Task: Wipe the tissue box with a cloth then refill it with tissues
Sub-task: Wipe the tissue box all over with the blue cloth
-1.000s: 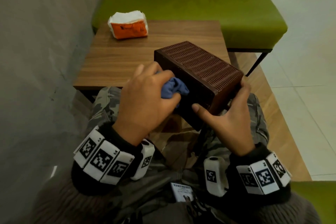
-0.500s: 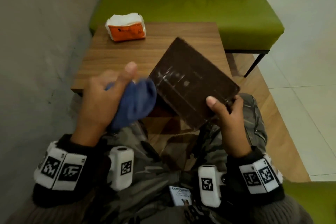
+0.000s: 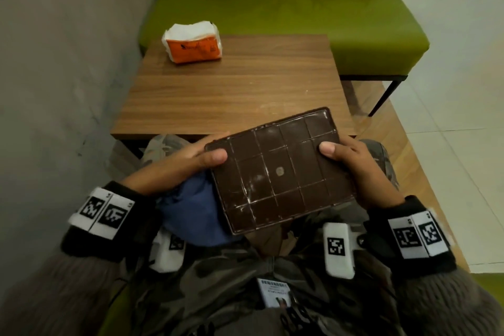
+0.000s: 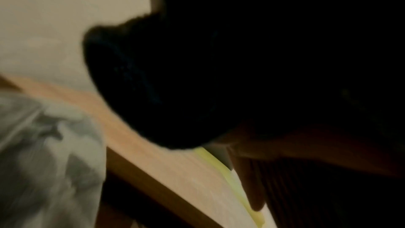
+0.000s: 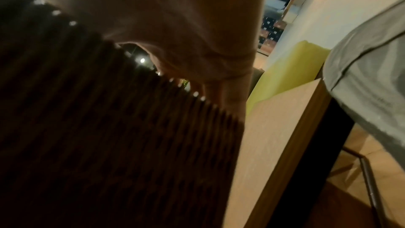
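From my head view, I hold the brown tissue box (image 3: 281,172) over my lap, its flat underside turned up toward me, just short of the worktop (image 3: 231,84) edge. My left hand (image 3: 185,163) grips its left end with the thumb pressed on the upturned face and the other fingers tucked underneath. The blue cloth (image 3: 191,210) is bunched beneath that same hand, so I judge it is trapped between my palm and the box. My right hand (image 3: 351,169) grips the right end the same way, thumb on top. The orange pack of tissues (image 3: 192,42) sits well apart at the far left of the worktop.

What could go wrong: the box is only pinched at its ends, so a loose thumb could let it tip into my lap. The cloth could also slide free and fall. White smears remain on the underside, so refilling now would leave the wiping unfinished.

In the left wrist view almost everything is dark and blurred; I cannot tell how my fingers lie there.

In the right wrist view my curled fingers (image 5: 219,68) wrap the ribbed side of the box, clamped against it.
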`<state>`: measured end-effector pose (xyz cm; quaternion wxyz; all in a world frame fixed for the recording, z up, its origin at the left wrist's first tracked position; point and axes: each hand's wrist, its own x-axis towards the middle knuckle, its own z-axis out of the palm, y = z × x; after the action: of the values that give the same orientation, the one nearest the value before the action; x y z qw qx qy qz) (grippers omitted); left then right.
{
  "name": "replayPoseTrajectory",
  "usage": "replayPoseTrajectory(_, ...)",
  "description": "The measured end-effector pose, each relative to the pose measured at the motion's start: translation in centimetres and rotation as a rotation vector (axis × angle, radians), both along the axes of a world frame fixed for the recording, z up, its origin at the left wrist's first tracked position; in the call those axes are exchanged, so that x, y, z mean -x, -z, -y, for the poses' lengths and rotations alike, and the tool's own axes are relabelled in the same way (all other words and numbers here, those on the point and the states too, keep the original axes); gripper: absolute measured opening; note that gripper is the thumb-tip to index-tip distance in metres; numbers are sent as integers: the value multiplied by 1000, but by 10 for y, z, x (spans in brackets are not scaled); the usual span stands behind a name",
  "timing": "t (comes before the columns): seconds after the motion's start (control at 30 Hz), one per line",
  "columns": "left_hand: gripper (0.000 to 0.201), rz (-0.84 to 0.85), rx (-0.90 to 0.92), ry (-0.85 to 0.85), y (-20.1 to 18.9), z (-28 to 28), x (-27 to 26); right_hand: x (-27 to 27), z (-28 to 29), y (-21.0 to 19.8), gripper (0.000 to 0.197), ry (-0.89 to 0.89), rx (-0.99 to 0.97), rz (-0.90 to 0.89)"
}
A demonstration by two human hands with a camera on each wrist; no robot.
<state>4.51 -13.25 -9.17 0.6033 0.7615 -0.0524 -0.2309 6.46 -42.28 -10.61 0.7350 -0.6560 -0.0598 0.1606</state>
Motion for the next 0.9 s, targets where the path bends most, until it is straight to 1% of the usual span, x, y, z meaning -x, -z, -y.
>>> replayPoseTrajectory(0.03,90,-41,125,-34,3,5,4,0,-1,-1,30,-6,6,4)
replayPoseTrajectory(0.07,77,-78,241,-89,5,10,7,0,-1,-2,39,-13,17,14)
replayPoseTrajectory(0.1,66,-113,320,-150,7,12,11,0,0,-2,59,-20,33,23)
replayPoseTrajectory(0.13,56,-139,384,-209,6,15,15,-1,3,1,84,-26,41,19)
replayPoseTrajectory(0.17,48,-147,426,-287,8,15,18,-1,5,3,107,-37,27,-1)
replayPoseTrajectory(0.2,47,-125,421,-371,8,17,19,-1,7,6,123,-52,-10,-33)
replayPoseTrajectory(0.23,49,-64,399,-443,8,20,20,-1,7,8,132,-70,-50,-63)
replayPoseTrajectory(0.27,46,-3,383,-510,6,25,20,0,4,10,135,-82,-79,-94)
replayPoseTrajectory(0.3,35,44,380,-556,4,31,21,2,1,12,135,-90,-94,-122)
replayPoseTrajectory(0.33,24,65,389,-560,1,39,23,4,-5,14,134,-93,-106,-150)
replayPoseTrajectory(0.4,19,26,440,-497,5,47,22,9,-14,18,131,-84,-134,-212)
replayPoseTrajectory(0.43,23,-2,472,-439,7,50,21,11,-17,20,130,-72,-146,-235)
replayPoseTrajectory(0.5,53,-21,492,-373,13,47,17,12,-21,21,126,-41,-151,-260)
replayPoseTrajectory(0.57,80,-39,431,-417,23,42,14,12,-26,22,122,21,-138,-271)
replayPoseTrajectory(0.63,90,-9,309,-468,29,38,9,11,-29,24,114,121,-126,-277)
replayPoseTrajectory(0.67,90,20,219,-510,28,36,6,10,-29,25,107,178,-119,-271)
replayPoseTrajectory(0.73,79,70,66,-645,26,24,1,9,-26,25,93,268,-67,-240)
replayPoseTrajectory(0.77,74,75,44,-707,22,18,-1,9,-23,24,89,291,-27,-223)
replayPoseTrajectory(0.83,72,96,105,-763,12,6,-3,9,-19,24,81,303,24,-209)
replayPoseTrajectory(0.87,69,111,173,-764,6,3,-3,10,-18,24,78,302,32,-211)
replayPoseTrajectory(0.9,62,132,257,-726,-1,3,-1,11,-19,25,79,300,36,-215)
